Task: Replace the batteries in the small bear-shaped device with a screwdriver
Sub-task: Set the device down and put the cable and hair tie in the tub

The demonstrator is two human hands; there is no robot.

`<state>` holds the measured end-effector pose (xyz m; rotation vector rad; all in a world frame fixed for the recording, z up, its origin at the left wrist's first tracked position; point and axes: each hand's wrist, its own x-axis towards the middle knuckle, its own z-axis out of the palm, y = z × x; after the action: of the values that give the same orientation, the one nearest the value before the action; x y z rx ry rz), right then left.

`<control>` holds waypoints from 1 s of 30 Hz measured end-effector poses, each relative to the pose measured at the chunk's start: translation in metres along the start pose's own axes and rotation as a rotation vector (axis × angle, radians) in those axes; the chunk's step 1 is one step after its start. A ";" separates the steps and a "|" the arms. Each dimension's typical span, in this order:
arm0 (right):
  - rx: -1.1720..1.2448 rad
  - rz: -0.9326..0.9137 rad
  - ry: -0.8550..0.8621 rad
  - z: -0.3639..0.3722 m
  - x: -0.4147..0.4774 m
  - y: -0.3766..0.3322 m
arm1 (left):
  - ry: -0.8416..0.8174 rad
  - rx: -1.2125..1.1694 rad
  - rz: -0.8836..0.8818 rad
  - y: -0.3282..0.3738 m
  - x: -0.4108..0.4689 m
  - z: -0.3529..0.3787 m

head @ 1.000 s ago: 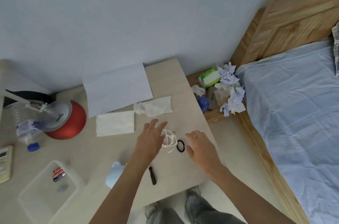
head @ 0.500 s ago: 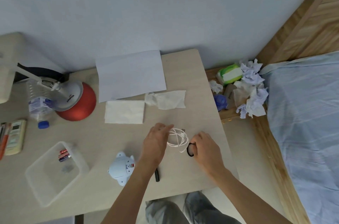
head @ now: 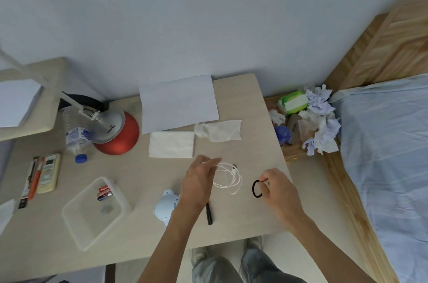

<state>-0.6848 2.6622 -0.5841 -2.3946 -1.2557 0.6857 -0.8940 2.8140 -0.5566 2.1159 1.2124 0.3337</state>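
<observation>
The pale blue bear-shaped device [head: 165,207] lies on the desk, partly hidden behind my left forearm. A black screwdriver [head: 209,213] lies just right of it, its upper end under my wrist. A clear plastic tray [head: 76,220] at the front left holds a few batteries [head: 104,192]. My left hand [head: 199,180] pinches the coiled white cable [head: 228,177] at its left side. To the right, my right hand [head: 279,192] grips a black hair tie [head: 257,188] between its fingertips, apart from the cable.
A red-based desk lamp [head: 115,134], a water bottle [head: 76,136], a remote control [head: 49,172] and pens [head: 32,180] are on the left. White paper [head: 178,103] and two tissues [head: 171,147] lie behind the hands. Crumpled tissues [head: 322,125] fill the ledge by the bed [head: 389,155].
My right hand has pulled the black hair tie rightward, away from the cable. My left hand has closed on the cable's left side. The camera view has shifted, showing more of the desk's left.
</observation>
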 end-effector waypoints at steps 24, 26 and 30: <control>0.251 -0.384 0.039 0.034 -0.055 -0.351 | 0.305 -0.134 -0.191 -0.163 -0.167 -0.310; 0.224 -0.384 0.035 0.057 -0.059 -0.376 | 0.297 -0.129 -0.200 -0.195 -0.173 -0.325; 0.185 -0.326 0.015 0.099 -0.067 -0.407 | 0.268 -0.142 -0.229 -0.238 -0.175 -0.337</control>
<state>-1.0438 2.8368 -0.4406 -1.9829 -1.4621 0.6493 -1.3206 2.8921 -0.4441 1.8310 1.5206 0.5943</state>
